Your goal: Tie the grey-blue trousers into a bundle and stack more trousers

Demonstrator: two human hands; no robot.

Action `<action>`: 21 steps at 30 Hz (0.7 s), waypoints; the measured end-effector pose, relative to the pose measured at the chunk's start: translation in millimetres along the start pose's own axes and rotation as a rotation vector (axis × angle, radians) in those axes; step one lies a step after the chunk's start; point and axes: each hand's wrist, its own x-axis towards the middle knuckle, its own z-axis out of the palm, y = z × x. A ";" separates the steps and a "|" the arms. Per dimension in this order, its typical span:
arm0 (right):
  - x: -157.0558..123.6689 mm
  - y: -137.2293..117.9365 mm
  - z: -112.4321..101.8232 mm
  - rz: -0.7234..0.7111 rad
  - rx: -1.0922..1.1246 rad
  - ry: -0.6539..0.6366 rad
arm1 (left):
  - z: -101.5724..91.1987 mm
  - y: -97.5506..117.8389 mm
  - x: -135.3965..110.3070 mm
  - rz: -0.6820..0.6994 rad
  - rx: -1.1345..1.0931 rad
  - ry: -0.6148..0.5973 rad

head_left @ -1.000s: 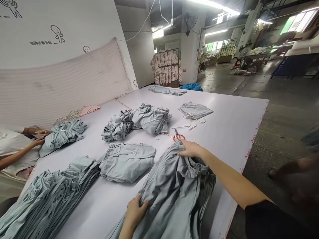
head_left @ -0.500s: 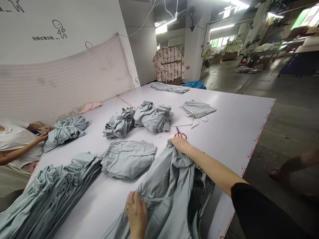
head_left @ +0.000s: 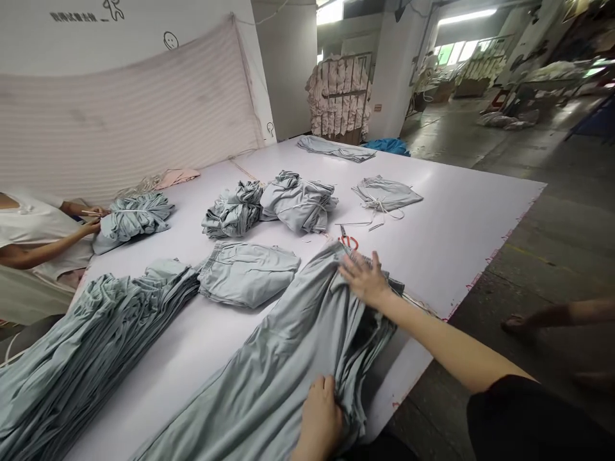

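Grey-blue trousers (head_left: 269, 358) lie in a loose stack before me, legs running toward the lower left. My right hand (head_left: 366, 280) rests near the elastic waistband with its fingers spread, flat on the cloth. Lower down, my left hand (head_left: 321, 413) has its fingers curled on the fabric by the stack's right edge, where the layers hang in folds. Just beyond the waistband lie red-handled scissors (head_left: 348, 239), partly hidden by cloth and hand. A folded pair of trousers (head_left: 250, 275) sits left of the stack.
On the white table (head_left: 461, 224) stand tied grey bundles (head_left: 300, 203), a small tied stack (head_left: 388, 193) and a long pile of trousers (head_left: 100, 352). A co-worker's hands (head_left: 93, 218) hold a tied bundle at left. Another person's leg (head_left: 562, 315) shows beyond the right edge.
My right hand has let go of the waistband and opened out on the cloth. My left hand has moved right across the trousers, which lie flatter. The view has shifted downward.
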 end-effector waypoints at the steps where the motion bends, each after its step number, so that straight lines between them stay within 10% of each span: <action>1: 5.7 12.2 3.5 0.050 0.035 -0.026 | -1.7 0.8 -0.9 0.024 0.002 0.013; 6: 32.6 33.2 2.2 0.022 0.151 -0.162 | -3.0 4.8 -9.8 0.066 -0.016 0.063; 21: -31.1 5.5 40.7 -0.206 0.149 0.118 | 42.2 15.4 -27.0 0.193 -0.239 0.012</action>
